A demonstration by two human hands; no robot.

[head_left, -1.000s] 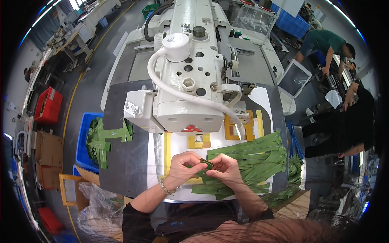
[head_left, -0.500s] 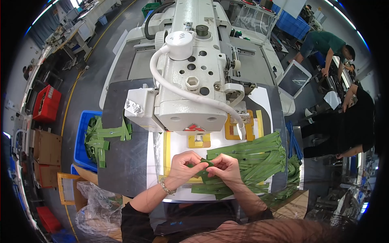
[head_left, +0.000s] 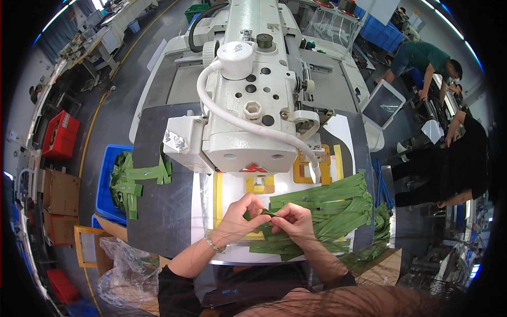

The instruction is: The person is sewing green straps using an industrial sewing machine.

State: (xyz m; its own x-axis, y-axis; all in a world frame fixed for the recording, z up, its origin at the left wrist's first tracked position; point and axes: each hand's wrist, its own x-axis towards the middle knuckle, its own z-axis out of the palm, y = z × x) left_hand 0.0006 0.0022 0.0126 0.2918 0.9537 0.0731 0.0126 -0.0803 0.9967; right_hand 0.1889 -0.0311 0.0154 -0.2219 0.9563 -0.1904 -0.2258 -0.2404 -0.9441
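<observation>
Between my two hands is the end of a green fabric strap [head_left: 270, 213], pinched in the fingertips. My left hand [head_left: 244, 217] and my right hand [head_left: 293, 220] almost meet over it, and the fingers cover most of that piece. Under and beside my right hand, a spread pile of green fabric straps [head_left: 338, 203] lies on the white sheet. Just beyond my hands, a small yellow frame [head_left: 260, 184] rests below the head of a large white sewing machine [head_left: 248, 145].
A second yellow frame [head_left: 311, 165] lies at the machine's right. On the left, a blue bin [head_left: 108, 182] holds more green straps, some trailing onto the dark tabletop [head_left: 158, 211]. Clear plastic wrap [head_left: 124, 274] hangs below it. A person in black [head_left: 459, 158] stands at the right.
Both hands stay over the same spot. The fingers have shifted slightly, and the strap end between them now looks flatter and narrower.
</observation>
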